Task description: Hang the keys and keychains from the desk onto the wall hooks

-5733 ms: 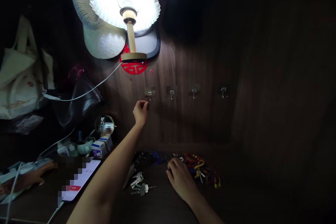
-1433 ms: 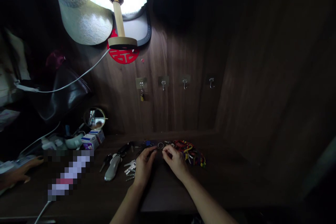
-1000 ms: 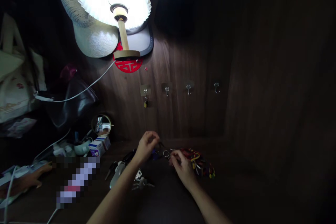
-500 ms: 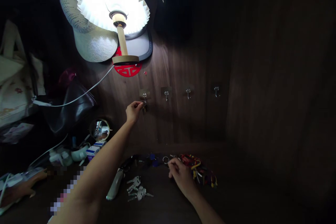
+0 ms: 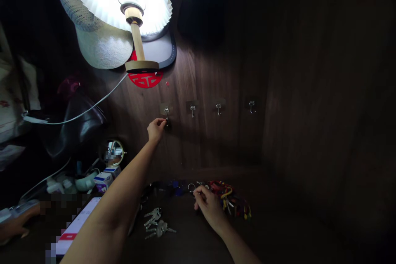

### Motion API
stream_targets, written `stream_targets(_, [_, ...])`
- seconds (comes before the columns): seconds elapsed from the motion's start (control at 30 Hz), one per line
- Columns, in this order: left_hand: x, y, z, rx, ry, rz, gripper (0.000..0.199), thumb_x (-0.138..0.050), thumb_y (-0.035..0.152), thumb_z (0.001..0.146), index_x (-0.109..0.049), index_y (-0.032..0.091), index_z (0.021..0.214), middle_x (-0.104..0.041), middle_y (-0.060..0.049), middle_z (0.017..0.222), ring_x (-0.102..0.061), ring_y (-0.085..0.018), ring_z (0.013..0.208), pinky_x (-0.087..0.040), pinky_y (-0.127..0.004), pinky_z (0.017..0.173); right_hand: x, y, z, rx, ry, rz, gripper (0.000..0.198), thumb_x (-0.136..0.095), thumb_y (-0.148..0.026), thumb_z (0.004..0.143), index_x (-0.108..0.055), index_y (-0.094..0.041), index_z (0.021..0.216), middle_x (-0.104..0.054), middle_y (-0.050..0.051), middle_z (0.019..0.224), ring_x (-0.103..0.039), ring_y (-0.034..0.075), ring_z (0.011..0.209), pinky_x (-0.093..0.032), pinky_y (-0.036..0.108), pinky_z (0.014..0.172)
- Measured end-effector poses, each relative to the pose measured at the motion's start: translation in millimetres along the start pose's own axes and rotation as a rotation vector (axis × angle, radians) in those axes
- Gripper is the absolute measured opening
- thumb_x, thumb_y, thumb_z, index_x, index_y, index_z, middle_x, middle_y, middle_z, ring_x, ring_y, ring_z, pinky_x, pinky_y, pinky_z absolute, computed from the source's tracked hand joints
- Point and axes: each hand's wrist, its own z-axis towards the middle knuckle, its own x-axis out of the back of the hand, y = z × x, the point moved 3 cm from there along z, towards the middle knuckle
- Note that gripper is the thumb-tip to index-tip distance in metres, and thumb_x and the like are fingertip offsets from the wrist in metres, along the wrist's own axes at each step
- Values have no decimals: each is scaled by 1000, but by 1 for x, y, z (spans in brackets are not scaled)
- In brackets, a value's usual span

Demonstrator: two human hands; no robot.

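Observation:
My left hand (image 5: 157, 129) reaches up to the leftmost metal hook (image 5: 166, 112) on the wooden wall. Its thumb and forefinger pinch a small dark key (image 5: 167, 123) just under that hook; whether it hangs on the hook I cannot tell. Low over the tabletop, my right hand (image 5: 209, 207) is closed with curled fingers, and what they hold, if anything, is hidden. Beside it lie a metal ring (image 5: 191, 188) and keys with red and yellow braided cords (image 5: 227, 192). Loose silver keys (image 5: 159, 228) lie to its left.
Three more hooks (image 5: 218, 109) run along the wall to the right. A lit pleated lamp (image 5: 138, 41) is above left, with caps behind. A round mirror (image 5: 115, 152), boxes (image 5: 103, 181) and a phone (image 5: 78, 225) stand or lie left. Another person's hand (image 5: 18, 222) is at far left.
The view has shifted slightly, moving the scene left. My left hand stays at the leftmost hook, with less of the key showing below its fingers. My right hand keeps its place by the ring.

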Motion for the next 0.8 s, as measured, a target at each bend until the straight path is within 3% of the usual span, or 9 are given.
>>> stream_targets(0.23, [2,-19,-28,27,-41,-12,19,-56,26,75,-68,20,88,-72,-2,85,-65,-16,78,-46,-25,74,-1,0,1,-21,10,-5,23,-40,-37,83,-50,-21,70,-58,-3,48,-57,14,51,-41,23,56])
stream_targets(0.57, [11,-65,-128,56,-255,3,20,-55,29,74,-68,20,86,-71,-1,76,-64,-15,69,-47,-24,65,1,-5,-1,34,-19,-99,22,-39,-35,84,-52,-22,74,-61,-2,52,-59,15,54,-40,23,56])
stream_targets(0.8, [25,-95,-173,71,-349,71,21,-50,25,77,-66,20,90,-71,-2,85,-65,-17,78,-49,-27,73,-1,-3,-1,60,-11,-147,22,-40,-36,84,-52,-22,72,-60,-3,51,-59,15,53,-41,23,57])
